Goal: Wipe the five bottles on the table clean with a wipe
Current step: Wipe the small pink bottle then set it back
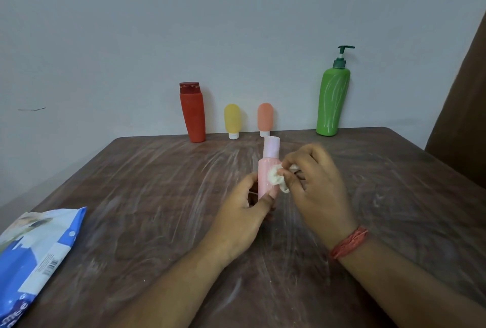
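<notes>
A pink bottle (265, 172) with a pale lilac cap stands upright mid-table, and my left hand (244, 212) grips its lower part. My right hand (318, 183) pinches a crumpled white wipe (276, 179) against the bottle's right side. Along the far edge by the wall stand a red bottle (193, 113), a small yellow tube (232, 120) on its white cap, a small orange tube (265, 118) on its white cap, and a tall green pump bottle (332, 99).
A blue and white wipes pack (34, 256) lies at the table's near left edge. The dark wooden table (157, 196) shows pale smear marks. A grey wall rises behind it. A brown chair back (462, 107) stands at the far right.
</notes>
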`<state>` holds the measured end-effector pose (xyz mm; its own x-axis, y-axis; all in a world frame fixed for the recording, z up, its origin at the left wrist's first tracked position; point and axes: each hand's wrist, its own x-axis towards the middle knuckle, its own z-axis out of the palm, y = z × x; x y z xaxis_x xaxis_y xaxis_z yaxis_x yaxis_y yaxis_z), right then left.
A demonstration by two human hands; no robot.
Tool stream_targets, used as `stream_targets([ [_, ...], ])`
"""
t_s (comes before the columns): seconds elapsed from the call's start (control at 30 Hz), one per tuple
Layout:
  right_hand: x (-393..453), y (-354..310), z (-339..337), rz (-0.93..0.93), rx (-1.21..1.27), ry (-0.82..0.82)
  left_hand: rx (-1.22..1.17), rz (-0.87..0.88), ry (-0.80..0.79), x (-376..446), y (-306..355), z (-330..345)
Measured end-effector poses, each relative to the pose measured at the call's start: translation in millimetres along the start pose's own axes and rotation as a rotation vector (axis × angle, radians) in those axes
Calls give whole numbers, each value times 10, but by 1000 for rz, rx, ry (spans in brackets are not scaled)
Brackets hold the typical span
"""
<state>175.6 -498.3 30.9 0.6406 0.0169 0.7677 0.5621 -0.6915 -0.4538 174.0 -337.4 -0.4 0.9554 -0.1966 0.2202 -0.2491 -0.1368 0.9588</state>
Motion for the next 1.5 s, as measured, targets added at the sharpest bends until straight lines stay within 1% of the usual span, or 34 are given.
stream_targets([
  [0.07, 21, 20, -32, 42, -7, 25, 13, -3, -28, -6, -6, 18],
  [0.13, 13, 52, -51, 29, -3, 2, 16, 3, -34, -3, -11, 26],
  [0.23, -36, 46, -50, 23, 22, -145, 4, -1, -1, 4, -9, 2],
  [0.27, -47, 45, -43, 28, 10, -168, 7, 0, 6, 5, -14, -9],
  [0.5, -36, 59, -20, -15, 28, -114, 18, -11, 4, 7, -44, -1],
  [0.63, 24, 80, -58, 8, 5, -10, 40, -24, -53, 23, -47, -16],
  [0.67, 10, 68, -56, -3, 11, -29, 12, -23, -43, 31, -51, -24],
  [0.77, -85, -3, -4, -101, 12, -220, -152, -36, 7, 64, -54, -88],
  [0.8, -95, -13, 12, -119, 15, -246, -193, -38, 2, 74, -56, -114],
  [0.83, -78, -11, 17, -113, 29, -221, -219, -39, -18, 80, -63, -132],
  [0.93, -1, 37, -26, -39, 72, -24, -232, -63, -121, 69, -87, -115],
  [0.97, 4, 56, -45, -23, 76, 6, -234, -69, -145, 65, -91, -92],
  [1.03, -29, 79, -60, -25, 88, -20, -262, -64, -149, 58, -92, -63],
  [1.1, -76, 72, -39, -69, 103, -102, -298, -50, -109, 66, -86, -77],
  [1.17, -81, 62, -13, -89, 111, -140, -306, -45, -85, 80, -85, -111],
  [1.33, -1, 102, -61, -20, 129, 10, -293, -83, -159, 67, -98, -63],
  [1.4, -37, 81, -58, -21, 145, -33, -338, -73, -127, 69, -91, -49],
  [1.5, -97, 1, -17, -116, 109, -187, -421, -66, -25, 84, -73, -125],
])
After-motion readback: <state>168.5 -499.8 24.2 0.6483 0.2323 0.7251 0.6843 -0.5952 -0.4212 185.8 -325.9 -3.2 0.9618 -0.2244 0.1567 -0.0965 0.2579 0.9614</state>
